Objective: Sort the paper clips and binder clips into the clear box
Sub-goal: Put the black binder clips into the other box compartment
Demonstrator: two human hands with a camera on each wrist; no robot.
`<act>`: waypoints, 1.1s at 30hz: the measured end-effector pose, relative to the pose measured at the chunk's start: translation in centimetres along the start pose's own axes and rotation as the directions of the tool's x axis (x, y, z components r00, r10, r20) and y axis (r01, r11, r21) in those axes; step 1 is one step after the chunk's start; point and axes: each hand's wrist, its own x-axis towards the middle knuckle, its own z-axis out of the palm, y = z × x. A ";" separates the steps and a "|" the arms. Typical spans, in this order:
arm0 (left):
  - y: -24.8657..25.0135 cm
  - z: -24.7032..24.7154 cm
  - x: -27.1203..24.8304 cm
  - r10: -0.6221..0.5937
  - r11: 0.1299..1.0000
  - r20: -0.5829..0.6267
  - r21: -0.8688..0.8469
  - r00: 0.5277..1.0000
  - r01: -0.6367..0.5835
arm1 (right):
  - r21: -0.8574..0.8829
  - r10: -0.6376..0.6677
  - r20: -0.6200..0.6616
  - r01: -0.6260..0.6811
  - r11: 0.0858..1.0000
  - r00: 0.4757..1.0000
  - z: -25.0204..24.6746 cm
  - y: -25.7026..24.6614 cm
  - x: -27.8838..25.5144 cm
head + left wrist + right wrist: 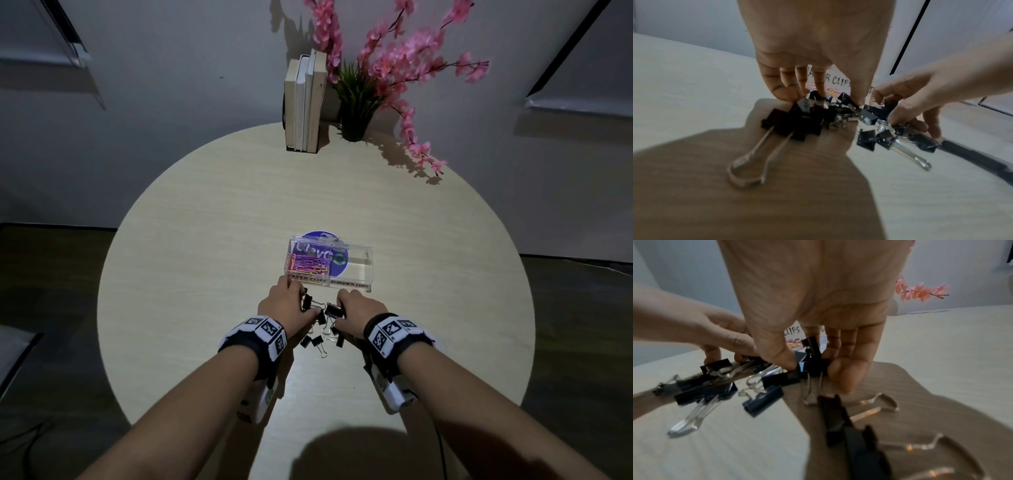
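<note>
Both hands are down in the heap of black binder clips (320, 325) on the near part of the round surface (205, 212), just in front of the clear box (356, 270). The left hand (286, 301) has its fingers curled into the left side of the heap, gripping several clips; the right hand (358, 310) pinches clips at the right side between thumb and fingers. The paper clips (310, 265) already lie in the box's left compartment, labelled for them; the right compartment, labelled for binder clips, looks empty.

To do this step well, I'd say gather modest bunches, since the wire handles seem tangled and stragglers could drag along. Lift clear of the near wall, and drop them only into the right compartment, then return for those lying nearer the wrists.
</note>
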 end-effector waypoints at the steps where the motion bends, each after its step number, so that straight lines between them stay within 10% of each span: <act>1: 0.0 0.1 0.0 -0.003 1.000 -0.010 -0.004 1.000 0.003 | -0.005 0.003 0.002 -0.003 1.000 1.000 0.0 -0.1 0.0; 21: 2.3 0.1 1.7 0.044 0.995 0.195 0.083 0.980 -0.062 | -0.118 -0.101 -0.054 0.094 0.989 0.993 0.2 -1.0 -0.4; 33: 2.1 0.8 0.5 0.107 0.947 0.119 0.290 0.987 -0.137 | 0.401 -0.012 -0.215 0.099 0.911 0.977 -0.4 1.5 -2.3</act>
